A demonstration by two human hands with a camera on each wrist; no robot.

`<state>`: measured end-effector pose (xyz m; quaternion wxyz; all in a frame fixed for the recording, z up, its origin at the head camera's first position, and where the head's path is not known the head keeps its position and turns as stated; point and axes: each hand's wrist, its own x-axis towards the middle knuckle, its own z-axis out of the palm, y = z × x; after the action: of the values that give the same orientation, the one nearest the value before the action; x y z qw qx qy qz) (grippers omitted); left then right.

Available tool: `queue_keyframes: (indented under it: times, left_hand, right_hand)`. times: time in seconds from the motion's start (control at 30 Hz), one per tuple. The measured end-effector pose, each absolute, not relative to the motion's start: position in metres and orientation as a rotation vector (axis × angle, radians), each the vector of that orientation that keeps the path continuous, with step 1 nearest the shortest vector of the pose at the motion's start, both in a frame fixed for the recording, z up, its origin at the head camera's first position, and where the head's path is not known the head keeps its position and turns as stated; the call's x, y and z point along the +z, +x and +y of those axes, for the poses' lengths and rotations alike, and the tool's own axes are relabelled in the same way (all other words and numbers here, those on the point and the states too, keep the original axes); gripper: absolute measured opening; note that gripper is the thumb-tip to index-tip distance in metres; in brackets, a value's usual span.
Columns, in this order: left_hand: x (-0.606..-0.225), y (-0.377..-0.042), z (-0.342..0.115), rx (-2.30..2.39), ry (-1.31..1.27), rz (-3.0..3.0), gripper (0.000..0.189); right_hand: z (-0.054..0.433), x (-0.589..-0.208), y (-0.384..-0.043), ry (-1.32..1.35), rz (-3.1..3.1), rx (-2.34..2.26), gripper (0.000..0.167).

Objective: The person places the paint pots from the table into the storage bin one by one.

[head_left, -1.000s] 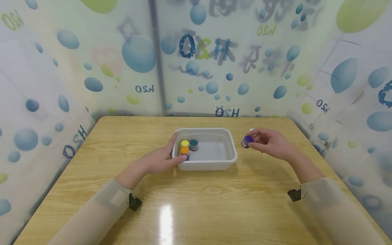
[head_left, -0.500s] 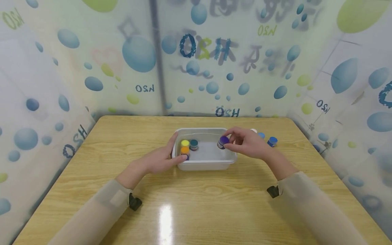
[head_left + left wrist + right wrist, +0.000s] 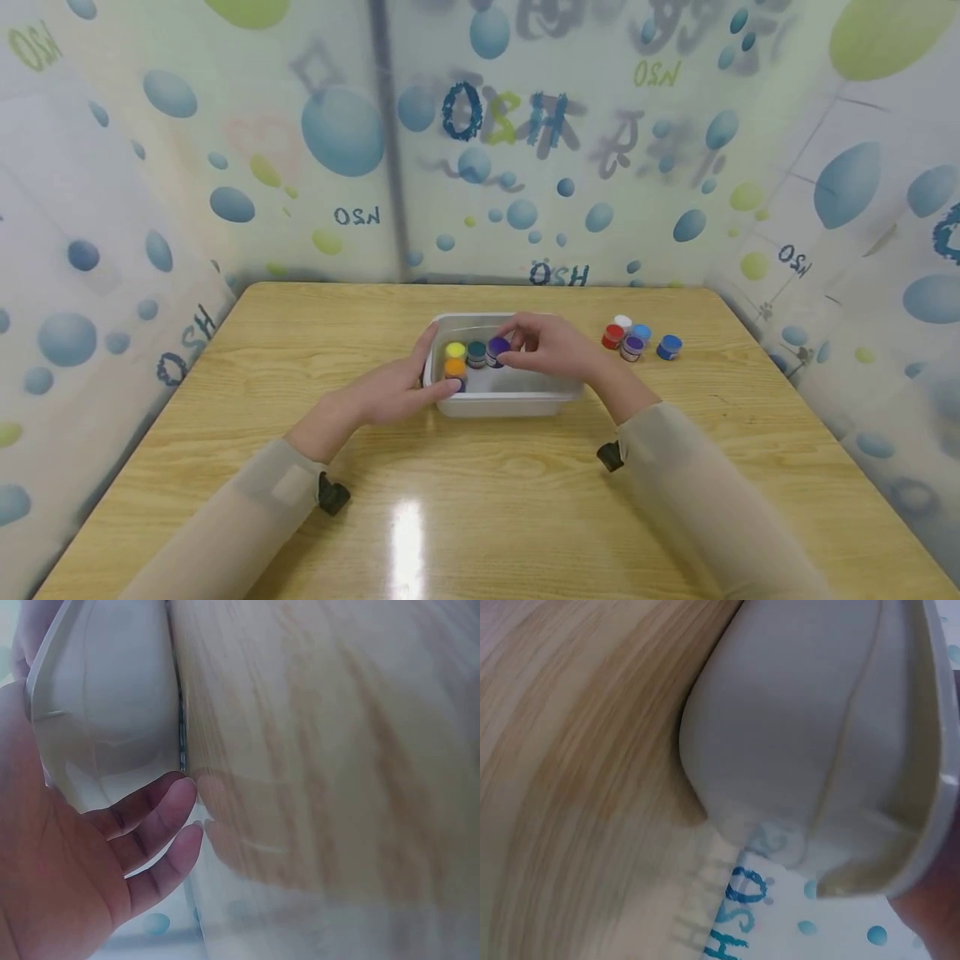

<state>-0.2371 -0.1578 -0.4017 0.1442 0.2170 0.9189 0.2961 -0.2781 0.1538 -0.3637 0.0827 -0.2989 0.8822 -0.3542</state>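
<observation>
A white plastic tub (image 3: 510, 405) stands on the table. My left hand (image 3: 390, 388) grips its left end, thumb over the front rim; in the left wrist view the fingers of that hand (image 3: 67, 862) curl against the outer wall. Inside at the left are small paint pots with yellow (image 3: 455, 352), orange (image 3: 454, 367) and dark green (image 3: 476, 353) lids. Another dark pot (image 3: 460, 386) is partly covered by my left thumb. Between thumb and fingers, my right hand (image 3: 558, 348) pinches a purple-lidded paint pot (image 3: 497, 351) inside the tub, just right of the green one.
Right of the tub, more paint pots stand on the wooden table (image 3: 525, 492): red (image 3: 612, 337), white (image 3: 622, 322), light blue (image 3: 641, 333), purple (image 3: 632, 348) and, slightly apart, blue (image 3: 670, 347). A patterned curtain (image 3: 517, 167) hangs behind the table's far edge.
My right hand has carried the purple-lidded pot leftward from beside the other pots into the tub, up near the green one. My left hand has stayed on the tub.
</observation>
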Motion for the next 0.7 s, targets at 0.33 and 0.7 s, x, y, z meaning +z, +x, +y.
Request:
queue_keyframes:
  times: [0.33, 0.7]
  left_hand:
    - [-0.404, -0.239, -0.159, 0.865, 0.646, 2.645, 0.112]
    - [-0.403, -0.239, -0.158, 0.845, 0.634, 2.640, 0.112]
  right_hand:
    - [0.126, -0.369, -0.289, -0.871, 2.617, -1.023, 0.031]
    - [0.121, -0.389, -0.299, -0.773, 2.532, -1.100, 0.027]
